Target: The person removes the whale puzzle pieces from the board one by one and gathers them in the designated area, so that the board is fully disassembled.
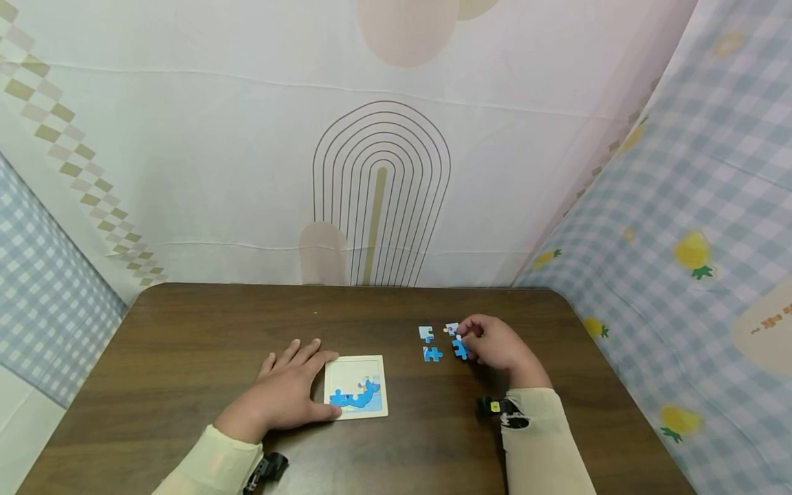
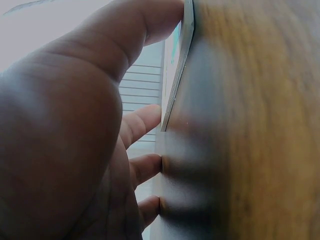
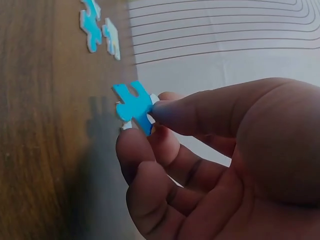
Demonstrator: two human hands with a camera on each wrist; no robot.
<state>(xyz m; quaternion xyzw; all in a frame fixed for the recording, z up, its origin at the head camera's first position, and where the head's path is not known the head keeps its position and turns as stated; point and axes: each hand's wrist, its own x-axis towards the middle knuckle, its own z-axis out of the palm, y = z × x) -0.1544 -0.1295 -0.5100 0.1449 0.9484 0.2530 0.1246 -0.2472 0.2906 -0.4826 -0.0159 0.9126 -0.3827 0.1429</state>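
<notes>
The left hand (image 1: 287, 395) lies nearest, palm down with fingers spread, gripping nothing; its thumb rests on the near left corner of the board (image 1: 346, 371) and its index finger reaches the far left corner, so it steadies that side against the bench (image 1: 216, 316). The board is thin, flat and pale, and is likely light and stiff; with so little weight it would probably skate on the smooth top if left unheld. Its raised rim is the place to press or lift, clear of the blue picture (image 1: 363, 397) that fills its lower part, since pieces lying there could be nudged out of place.

Beyond and to the right, the right hand (image 1: 498, 344) is closed to a narrow pinch on a blue piece (image 3: 135, 106), thumb against bent fingers. The piece looks raised from the bench, its shadow falling apart from it. It should be nearly weightless and stiff, though its thin knobs may bend or fray if squeezed hard. Opposite edges of its body make the best hold, leaving the knobs free; the printed face may be a little slick.

Beside it lie three loose pieces: a second blue one (image 1: 432, 355) nearest, a pale one (image 1: 426, 334) just past it, and a patterned one (image 1: 451, 328) farthest, close to the fingertips. Lying so flat, each would call for a fingertip under an edge.

Behind the bench hangs a white cloth (image 1: 235, 172).
</notes>
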